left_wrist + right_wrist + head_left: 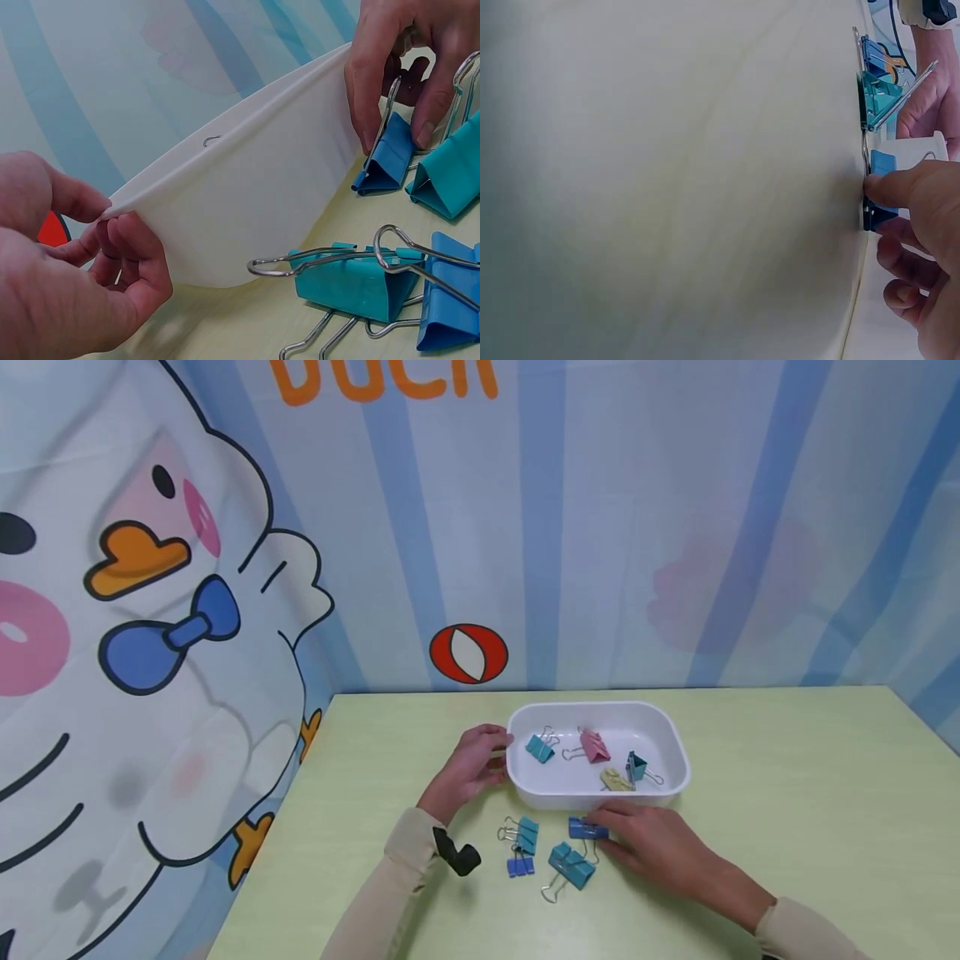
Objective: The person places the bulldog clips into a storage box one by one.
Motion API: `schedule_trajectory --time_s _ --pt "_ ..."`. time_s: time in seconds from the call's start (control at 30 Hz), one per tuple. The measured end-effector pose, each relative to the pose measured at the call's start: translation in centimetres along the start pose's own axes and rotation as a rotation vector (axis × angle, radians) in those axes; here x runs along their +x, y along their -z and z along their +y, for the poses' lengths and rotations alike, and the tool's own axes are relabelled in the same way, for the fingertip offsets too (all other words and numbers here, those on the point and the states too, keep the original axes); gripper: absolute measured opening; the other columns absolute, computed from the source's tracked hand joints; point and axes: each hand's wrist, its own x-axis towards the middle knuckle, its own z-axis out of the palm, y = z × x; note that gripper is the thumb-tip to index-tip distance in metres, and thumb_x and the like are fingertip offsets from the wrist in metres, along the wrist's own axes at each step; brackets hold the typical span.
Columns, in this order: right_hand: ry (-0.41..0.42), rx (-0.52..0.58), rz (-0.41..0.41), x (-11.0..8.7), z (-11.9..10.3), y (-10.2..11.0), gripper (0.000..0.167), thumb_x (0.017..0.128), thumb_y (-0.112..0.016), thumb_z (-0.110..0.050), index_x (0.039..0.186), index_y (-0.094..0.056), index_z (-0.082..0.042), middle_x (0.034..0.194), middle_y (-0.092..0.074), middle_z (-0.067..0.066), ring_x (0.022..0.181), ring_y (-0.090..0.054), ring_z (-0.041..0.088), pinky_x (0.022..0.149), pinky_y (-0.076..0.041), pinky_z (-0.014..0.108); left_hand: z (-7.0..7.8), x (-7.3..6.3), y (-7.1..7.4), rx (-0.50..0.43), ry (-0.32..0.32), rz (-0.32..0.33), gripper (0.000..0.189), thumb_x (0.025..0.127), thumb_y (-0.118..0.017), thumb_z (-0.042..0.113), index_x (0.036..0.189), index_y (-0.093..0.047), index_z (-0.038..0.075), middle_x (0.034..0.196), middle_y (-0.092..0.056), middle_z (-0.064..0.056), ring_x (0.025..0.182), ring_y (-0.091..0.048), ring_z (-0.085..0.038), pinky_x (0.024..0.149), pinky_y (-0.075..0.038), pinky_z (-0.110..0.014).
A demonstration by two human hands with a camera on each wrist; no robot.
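At the tray's left end my left hand [471, 767] grips the rim of the white plastic tray [562, 800], thumb on top and fingers curled below in the left wrist view. My right hand [660, 847] is in front of the tray, with thumb and fingers around a blue binder clip [587, 829] at table level. Close by lies a large teal binder clip [572, 866]. Farther left another teal binder clip [527, 835] touches or nearly touches a smaller blue binder clip [520, 867].
Inside the tray lie a teal clip [540, 748], a pink clip [595, 747], a yellow clip [615, 779] and a dark teal clip [637, 767]. The pale table [810, 802] meets a printed cloth backdrop [600, 527] behind and at left.
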Motion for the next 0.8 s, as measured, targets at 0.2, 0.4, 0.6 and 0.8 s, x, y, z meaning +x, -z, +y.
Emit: schedule_trajectory --time_s 0.2,0.4,0.6,0.8 --pt "0.003 -0.027 0.025 0.1 -0.1 -0.2 0.031 0.084 -0.088 -0.019 0.113 -0.078 -0.015 0.112 -0.075 0.002 0.104 -0.073 0.024 0.091 -0.058 0.046 0.0 0.1 0.0 -0.003 -0.004 -0.006 0.032 0.103 -0.061 0.014 0.132 -0.055 0.001 0.13 -0.059 -0.018 0.099 -0.057 -0.027 0.072 -0.052 -0.03" --pt "0.025 -0.036 0.035 0.2 -0.3 0.1 0.028 0.084 -0.088 -0.021 0.11 -0.079 -0.017 0.108 -0.075 0.0 0.101 -0.073 0.021 0.088 -0.059 0.045 -0.1 0.0 0.2 0.01 -0.008 -0.004 0.033 0.103 -0.061 0.015 0.133 -0.055 0.002 0.13 -0.059 -0.018 0.099 -0.057 -0.027 0.072 -0.052 -0.03" --pt "0.048 -0.045 0.036 0.3 -0.7 1.1 0.03 0.082 -0.089 -0.024 0.11 -0.079 -0.019 0.106 -0.076 -0.001 0.098 -0.074 0.02 0.086 -0.06 0.044 0.0 -0.1 0.2 0.009 -0.009 -0.003 0.034 0.103 -0.06 0.016 0.134 -0.055 0.002 0.129 -0.06 -0.017 0.098 -0.057 -0.027 0.07 -0.052 -0.029" --pt "0.04 -0.03 0.025 0.4 -1.2 3.0 0.032 0.082 -0.089 -0.021 0.112 -0.079 -0.019 0.109 -0.076 0.003 0.096 -0.075 0.023 0.083 -0.06 0.046 -0.1 0.0 0.1 0.031 -0.003 0.012 0.033 0.103 -0.062 0.017 0.133 -0.055 0.003 0.128 -0.06 -0.016 0.102 -0.058 -0.028 0.073 -0.053 -0.03"
